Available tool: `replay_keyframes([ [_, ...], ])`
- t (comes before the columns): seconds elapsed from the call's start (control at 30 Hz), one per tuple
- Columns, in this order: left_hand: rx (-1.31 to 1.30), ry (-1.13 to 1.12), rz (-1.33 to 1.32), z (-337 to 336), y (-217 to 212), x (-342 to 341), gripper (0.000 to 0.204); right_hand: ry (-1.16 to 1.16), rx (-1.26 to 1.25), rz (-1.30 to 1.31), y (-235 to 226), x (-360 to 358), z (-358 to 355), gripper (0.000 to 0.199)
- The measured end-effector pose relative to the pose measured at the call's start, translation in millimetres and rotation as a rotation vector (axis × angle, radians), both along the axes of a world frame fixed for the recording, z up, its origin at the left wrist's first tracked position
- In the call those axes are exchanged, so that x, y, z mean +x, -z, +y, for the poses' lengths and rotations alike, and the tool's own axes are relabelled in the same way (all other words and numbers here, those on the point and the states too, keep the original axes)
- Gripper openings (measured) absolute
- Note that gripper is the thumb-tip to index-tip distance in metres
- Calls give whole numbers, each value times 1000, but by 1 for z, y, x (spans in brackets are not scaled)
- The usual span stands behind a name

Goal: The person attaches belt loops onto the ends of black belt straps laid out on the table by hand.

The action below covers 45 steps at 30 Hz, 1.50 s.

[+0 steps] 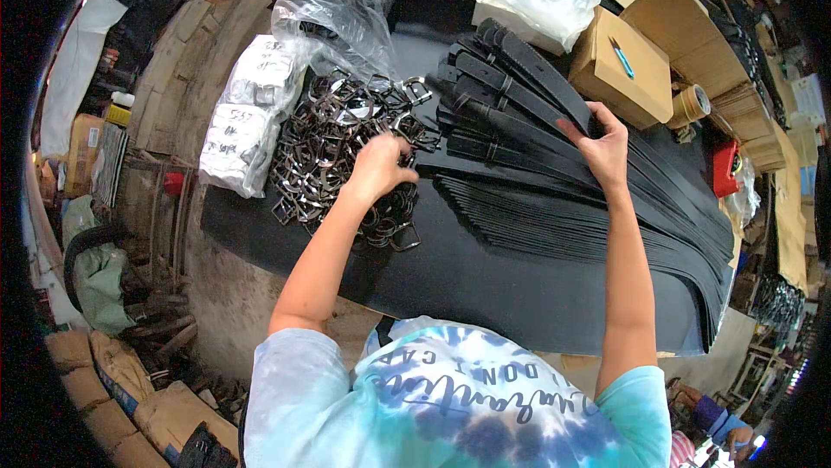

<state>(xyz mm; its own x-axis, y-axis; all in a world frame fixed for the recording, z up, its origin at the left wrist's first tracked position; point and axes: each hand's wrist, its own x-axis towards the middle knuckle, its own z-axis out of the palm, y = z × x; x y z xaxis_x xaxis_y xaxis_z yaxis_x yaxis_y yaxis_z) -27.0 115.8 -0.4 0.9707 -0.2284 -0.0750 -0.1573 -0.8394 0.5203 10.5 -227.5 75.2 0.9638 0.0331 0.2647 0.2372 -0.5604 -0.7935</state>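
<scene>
buckles [333, 143]: loose metal heap, 10 o'clock on black worktop [485, 282]
left hand [378, 167]: grip curled into heap; single buckle held? cannot tell
straps [554, 174]: fanned stack, 2 o'clock
right hand [606, 149]: grip closed, pinching top strap
tip: lift one buckle clear, avoid snagging

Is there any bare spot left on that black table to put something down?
Yes: the near strip of the black table, between the buckle pile and the fanned belt straps, is bare. Further back it is crowded with plastic bags and cardboard boxes; the left hand and right hand work there.
</scene>
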Motion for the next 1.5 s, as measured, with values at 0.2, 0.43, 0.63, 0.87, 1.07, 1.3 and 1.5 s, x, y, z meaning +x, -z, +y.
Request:
replay_keyframes([
  [0.2,-116,128,-35,13,8,-13,31,-74,48,122,4,0,1,32],
  [0.43,-313,0,-17,16,-2,-10,32,-255,31,137,-2,-2,-9,31],
  [0.63,-229,-12,81,16,-8,-6,28,-194,133,223,2,-2,-12,24],
  [0.87,-148,22,-5,25,-1,-6,18,-233,118,212,2,-3,-10,26],
  [1.07,-479,-83,119,12,-9,-4,14,-200,124,248,4,-4,-14,25],
  [1.3,-1858,-343,642,-19,-5,6,31,-255,159,296,-7,-8,1,21],
  [1.5,-2066,-333,700,-47,-7,16,34,-221,111,280,-10,-9,-1,21],
])
